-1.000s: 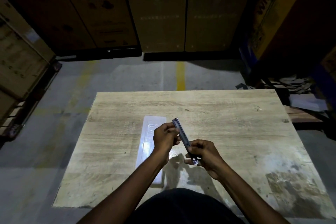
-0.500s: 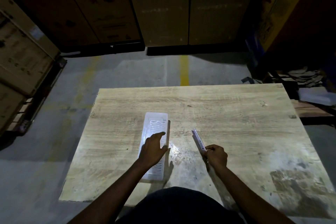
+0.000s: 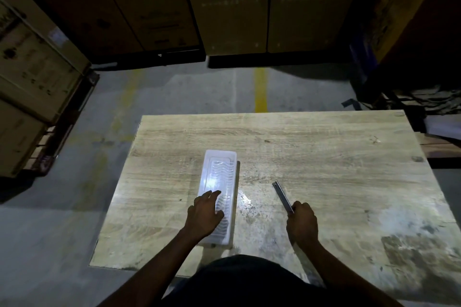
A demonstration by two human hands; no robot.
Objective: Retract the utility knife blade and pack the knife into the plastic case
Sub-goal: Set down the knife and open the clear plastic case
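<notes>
Head view, only view. Landmark: plastic case (image 3: 218, 194), a translucent long box lying flat on the wooden table (image 3: 324, 147), long axis running away from the person, leaning slightly right at the far end.

Left hand (image 3: 205, 214) sits on the near half of the case, palm down, fingers spread and loosely curled over the lid, touching it. Not clamped round anything, reads as a hand pressing or feeling for the edge. Cannot tell if the case is latched or unlatched; lid looks down.

Right hand (image 3: 301, 223) is right of the case, well apart from it, closed in a fist round the near end of the utility knife (image 3: 282, 195). Knife body pokes out of the fist away from the person and angled left, toward the case's far half. Its long axis is close to parallel with the case but tilted. Free end hovers over or near the table; contact unclear. Blade in or out: too small and dim to tell.

Key relation: the knife lies right of the case, the right hand owns it, the left hand owns the case. Likely next the case needs opening, then the knife goes left across the gap, turned slightly to line up with the case's length.

Both forearms come in from the near edge, left wrist bent inward, right wrist straight.
</notes>
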